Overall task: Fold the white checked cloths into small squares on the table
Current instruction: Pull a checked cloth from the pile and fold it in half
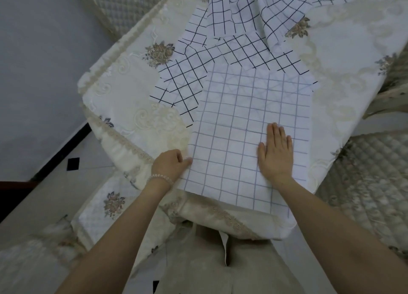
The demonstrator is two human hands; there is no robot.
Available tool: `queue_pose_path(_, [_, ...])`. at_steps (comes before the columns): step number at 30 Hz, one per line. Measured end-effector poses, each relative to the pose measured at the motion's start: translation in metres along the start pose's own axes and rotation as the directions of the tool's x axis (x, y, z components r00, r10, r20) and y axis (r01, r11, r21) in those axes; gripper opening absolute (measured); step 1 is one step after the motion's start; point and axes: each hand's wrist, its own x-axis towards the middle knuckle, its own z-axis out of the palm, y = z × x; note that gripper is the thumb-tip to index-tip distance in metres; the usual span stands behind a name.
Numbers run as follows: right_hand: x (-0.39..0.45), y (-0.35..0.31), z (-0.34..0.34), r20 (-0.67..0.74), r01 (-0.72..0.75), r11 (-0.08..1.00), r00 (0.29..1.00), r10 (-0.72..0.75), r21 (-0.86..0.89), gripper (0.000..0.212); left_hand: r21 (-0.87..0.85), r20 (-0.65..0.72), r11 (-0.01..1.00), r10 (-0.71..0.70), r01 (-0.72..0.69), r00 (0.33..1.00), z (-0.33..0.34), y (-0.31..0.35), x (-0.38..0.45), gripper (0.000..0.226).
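A: Table [123,99] noted, covered by a cream embroidered tablecloth [344,57] with flower motifs. What is laid on it?

B: A white checked cloth [247,117] is spread at the near edge, pale side up, its grid lines showing faint blue. Its near hem is seen hanging slightly over the table edge. Further checked cloths [242,20] with dark grid lines are heaped beyond it, rumpled and overlapping, partly tucked beneath its far end.

A: Right hand?

B: The right hand [276,152] is laid flat on the spread cloth, palm down, fingers straight and held together, thumb set apart.

A: Left hand?

B: The left hand [170,163] is placed at the cloth's left edge, fingers curled, the edge apparently pinched under the thumb. A beaded bracelet [159,179] is worn at that wrist.

A: Surroundings?

B: Quilted chair covers [362,187] are seen at right, a pale tiled floor [66,174] with dark diamond insets at left.
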Motion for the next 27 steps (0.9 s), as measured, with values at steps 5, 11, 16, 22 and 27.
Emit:
queue_pose_path(5, [-0.001, -0.011, -0.003, -0.034, 0.009, 1.0, 0.999, -0.008, 0.014, 0.062, 0.362, -0.238, 0.877, 0.414, -0.315, 0.878, 0.025, 0.036, 0.005, 0.035])
queue_pose_path(11, [-0.015, -0.063, 0.02, 0.003, 0.101, 0.992, 0.995, -0.101, 0.077, 0.058, 0.331, 0.017, 0.739, 0.618, -0.587, 0.786, 0.089, 0.086, 0.027, 0.054])
queue_pose_path(16, [-0.024, -0.02, 0.017, -0.004, 0.072, 0.997, 0.997, -0.072, 0.035, 0.059, 0.342, 0.001, 0.75, 0.601, -0.565, 0.799, 0.084, 0.042, 0.041, 0.057])
queue_pose_path(22, [-0.042, 0.035, -0.004, -0.028, -0.089, 0.996, 0.996, 0.089, -0.01, 0.062, 0.398, -0.01, 0.775, 0.539, -0.491, 0.842, 0.052, -0.002, 0.048, 0.06])
queue_pose_path(27, [-0.047, -0.008, -0.012, -0.043, -0.058, 0.998, 0.997, 0.059, 0.033, 0.06, 0.361, -0.05, 0.753, 0.605, -0.55, 0.795, 0.059, 0.035, 0.017, 0.059])
